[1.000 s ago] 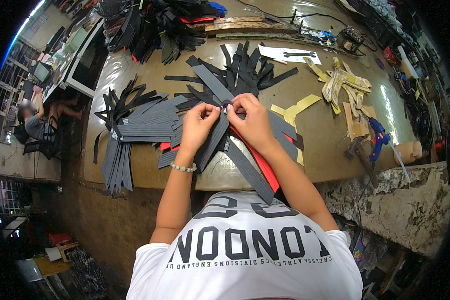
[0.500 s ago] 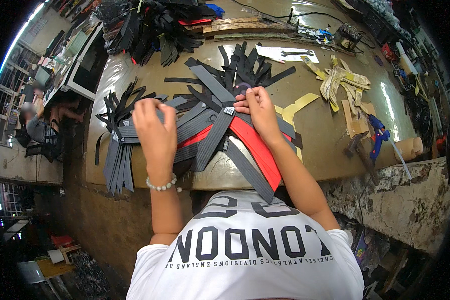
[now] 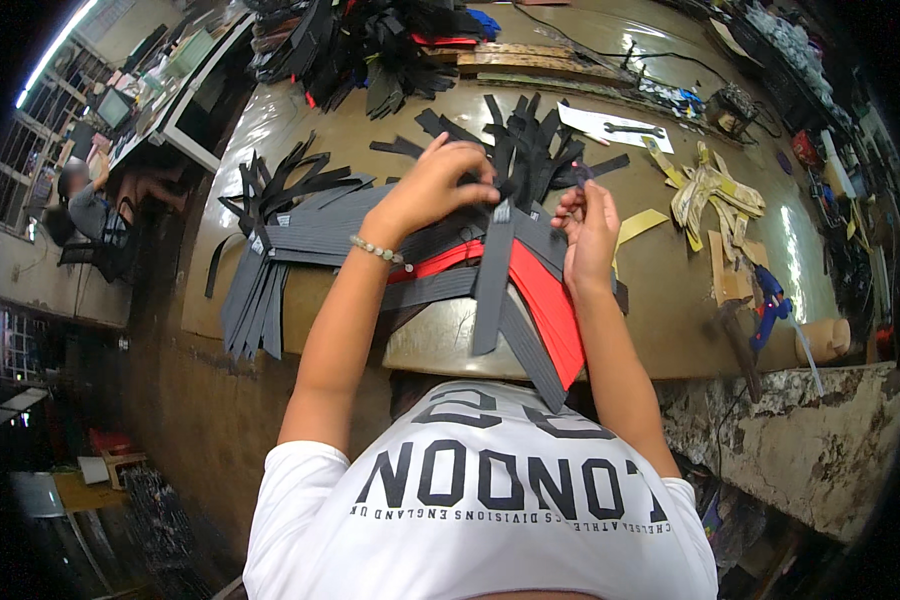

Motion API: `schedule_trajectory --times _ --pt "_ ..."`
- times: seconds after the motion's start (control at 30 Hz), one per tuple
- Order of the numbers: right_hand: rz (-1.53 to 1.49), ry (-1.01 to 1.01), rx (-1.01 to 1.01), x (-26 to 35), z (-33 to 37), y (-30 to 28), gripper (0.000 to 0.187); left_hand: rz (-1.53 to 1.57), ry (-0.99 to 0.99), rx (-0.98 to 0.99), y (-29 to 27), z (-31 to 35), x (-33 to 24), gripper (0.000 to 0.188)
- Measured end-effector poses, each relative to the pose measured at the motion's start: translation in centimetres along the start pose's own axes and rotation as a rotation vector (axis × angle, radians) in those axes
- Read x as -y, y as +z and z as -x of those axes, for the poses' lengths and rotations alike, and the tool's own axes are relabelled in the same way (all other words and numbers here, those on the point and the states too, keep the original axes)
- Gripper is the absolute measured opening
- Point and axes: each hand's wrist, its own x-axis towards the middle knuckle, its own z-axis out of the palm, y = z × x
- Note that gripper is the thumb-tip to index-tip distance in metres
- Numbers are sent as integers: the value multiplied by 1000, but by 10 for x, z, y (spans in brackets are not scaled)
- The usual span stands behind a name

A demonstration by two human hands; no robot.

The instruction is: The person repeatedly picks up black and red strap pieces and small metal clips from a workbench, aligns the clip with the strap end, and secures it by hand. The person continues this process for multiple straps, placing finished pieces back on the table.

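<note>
My left hand (image 3: 435,190) reaches over the middle of the pile, its fingers curled and pinched at the upper part of a dark grey strap (image 3: 493,280) with a small white label. To its right, my right hand (image 3: 588,235) is closed around a small dark purple object (image 3: 582,174), mostly hidden by the fingertips. Beneath both hands lie grey ribbed straps and a fan of flat red pieces (image 3: 550,320). Black strap ends (image 3: 525,140) spread out behind them. The left fingers partly cover the strap's top.
Another bundle of grey straps (image 3: 255,300) lies to the left. A black strap heap (image 3: 370,60) sits at the back. Rightward are a wrench (image 3: 633,130) on paper, yellow-and-cream gloves (image 3: 715,195) and a blue glue gun (image 3: 770,305). A seated person (image 3: 90,210) is at far left.
My left hand has moved right and away from me to the labelled strap, which now points more directly toward me. My right hand has shifted right, carrying the purple object off the straps.
</note>
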Motion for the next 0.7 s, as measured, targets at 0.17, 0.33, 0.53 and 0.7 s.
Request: schedule_trajectory --times 0.17,0.33,0.53,0.7 --pt "-54 -20 -34 5 0 -3 17 -13 -69 -841 -72 56 -1 17" --pt "-62 34 -32 6 2 -1 17 -320 -682 -1044 -125 126 23 25" --pt "-8 49 12 3 2 1 17 -144 -168 -386 31 123 -46 33" --pt "6 44 21 2 1 -4 16 -250 -251 -362 75 113 -60 39"
